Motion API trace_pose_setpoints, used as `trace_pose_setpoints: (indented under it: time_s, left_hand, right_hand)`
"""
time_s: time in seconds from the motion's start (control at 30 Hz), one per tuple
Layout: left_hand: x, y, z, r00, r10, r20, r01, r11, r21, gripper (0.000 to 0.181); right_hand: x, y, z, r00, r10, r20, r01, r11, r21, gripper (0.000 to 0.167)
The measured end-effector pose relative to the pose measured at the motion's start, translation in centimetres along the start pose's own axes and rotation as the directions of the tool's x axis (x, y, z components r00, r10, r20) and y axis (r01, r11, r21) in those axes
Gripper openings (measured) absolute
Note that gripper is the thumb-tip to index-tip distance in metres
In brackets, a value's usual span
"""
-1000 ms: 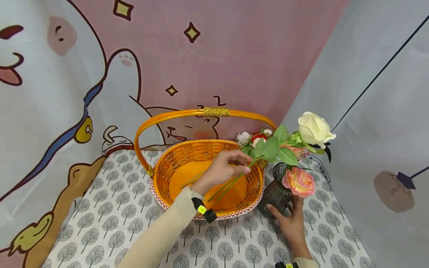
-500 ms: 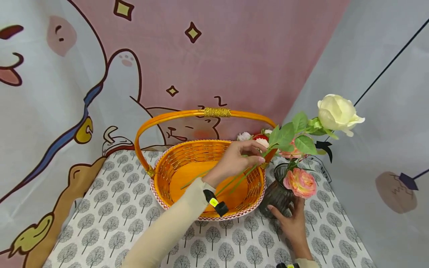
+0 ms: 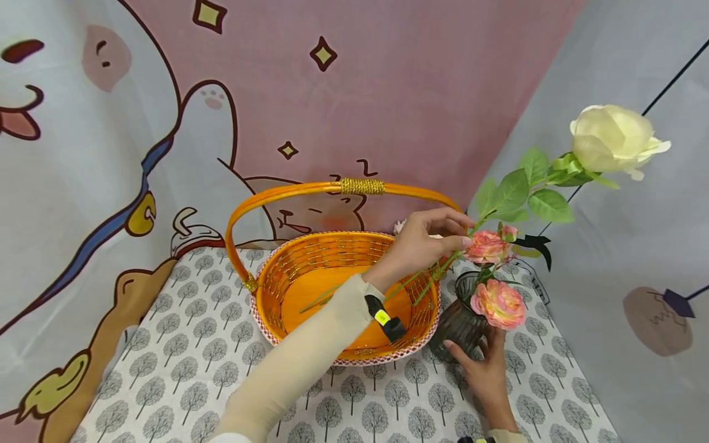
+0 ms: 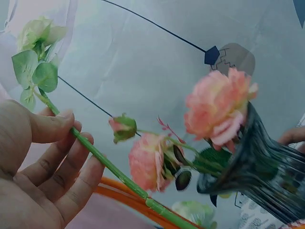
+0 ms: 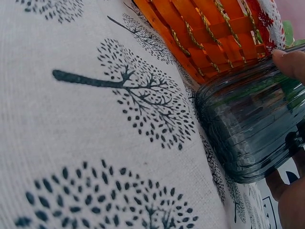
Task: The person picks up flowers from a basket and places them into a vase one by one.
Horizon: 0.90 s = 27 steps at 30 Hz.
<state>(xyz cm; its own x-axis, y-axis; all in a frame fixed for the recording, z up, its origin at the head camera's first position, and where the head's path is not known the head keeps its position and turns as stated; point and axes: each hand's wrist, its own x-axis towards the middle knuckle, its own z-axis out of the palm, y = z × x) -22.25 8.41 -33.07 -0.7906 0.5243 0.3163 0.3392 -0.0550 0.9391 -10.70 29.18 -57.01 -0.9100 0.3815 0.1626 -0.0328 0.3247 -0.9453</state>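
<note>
My left hand (image 3: 423, 246) pinches the green stem of a white rose (image 3: 612, 141) between thumb and fingertips. The rose slants up to the right, and its lower stem hangs over the orange basket (image 3: 266, 301). In the left wrist view the stem (image 4: 112, 167) crosses the fingers, leaves near the bloom. My right hand (image 3: 484, 369) grips the lower part of a dark ribbed glass vase (image 3: 460, 326), thumb on one side and fingers on the other. Pink blooms (image 3: 498, 304) stand in the vase. In the right wrist view the vase's base (image 5: 233, 138) faces the camera.
The basket's tall arched handle (image 3: 277, 192) rises beside the left arm. More loose stems (image 3: 321, 298) lie in the basket. Behind it, a pale flower (image 3: 400, 226) is partly hidden by the left hand. The tree-print tablecloth (image 3: 354, 400) spreads below; printed cloth hangs behind.
My left hand has moved right and up with the white rose, drawing its stem from over the basket's middle toward the vase. My right hand has stayed on the vase.
</note>
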Motion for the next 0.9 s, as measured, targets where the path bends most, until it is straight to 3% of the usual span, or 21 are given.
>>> trace_pose_setpoints:
  time_s: [0.17,0.43,0.57,0.9]
  left_hand:
    - [1.1,1.4,0.9,0.999,0.031,0.016,-0.031,1.000,0.003,0.024]
    - [2.5,2.8,2.0,0.999,0.052,-0.015,-0.053,0.998,-0.040,0.026]
    - [3.0,2.7,2.6,0.998,0.053,-0.038,-0.055,0.997,-0.055,0.027]
    - [3.0,1.3,3.4,0.995,0.060,-0.082,-0.060,0.998,-0.003,0.027]
  right_hand:
    - [0.2,0.2,0.0,1.000,0.004,0.008,-0.004,1.000,0.006,0.127]
    - [0.1,0.1,0.1,1.000,-0.003,0.003,0.003,1.000,0.003,0.126]
    - [-0.1,-0.1,0.1,1.000,-0.015,0.000,0.015,1.000,0.002,0.125]
    - [-0.2,-0.1,0.2,0.999,-0.037,-0.012,0.037,0.999,-0.003,0.125]
